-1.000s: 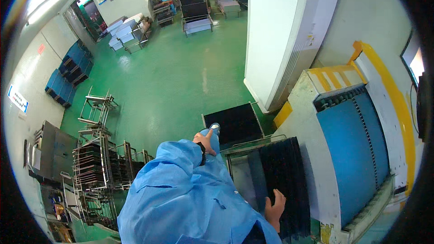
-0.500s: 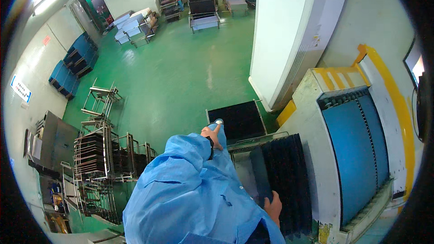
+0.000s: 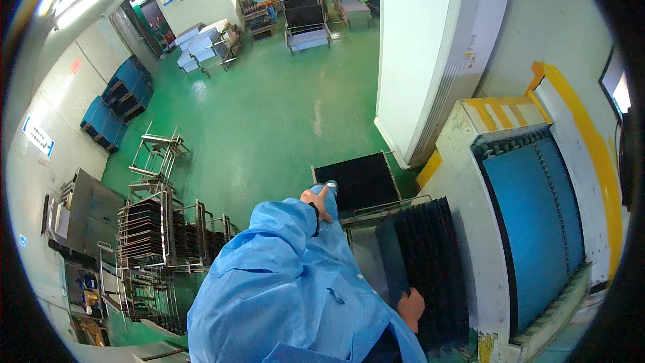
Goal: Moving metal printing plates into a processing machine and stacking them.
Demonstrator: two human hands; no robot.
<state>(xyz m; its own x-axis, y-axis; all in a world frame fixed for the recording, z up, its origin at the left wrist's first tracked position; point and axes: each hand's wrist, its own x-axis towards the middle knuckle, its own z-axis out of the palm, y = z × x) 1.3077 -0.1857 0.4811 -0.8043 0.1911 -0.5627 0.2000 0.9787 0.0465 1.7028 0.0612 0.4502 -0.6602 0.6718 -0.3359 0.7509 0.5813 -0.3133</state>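
Observation:
My left hand, with a dark band at the wrist, rests on my blue-clothed leg, fingers laid over it and holding nothing. Lower right, my right hand has its fingers curled at the near edge of a dark thin panel. That panel leans in a metal-framed rack beside a row of upright black panels. The fingertips are partly hidden against the dark edge. My blue sleeve and gown cover much of the lower middle.
To the right stands a machine with a large blue panel and a chain. Another rack of black panels sits ahead. Metal racks stand at left, a white cabinet ahead right. People in the background sit by loaded carts.
The view has shifted slightly. My right hand's fingers have curled in more at the panel's edge. My left hand stays on my leg.

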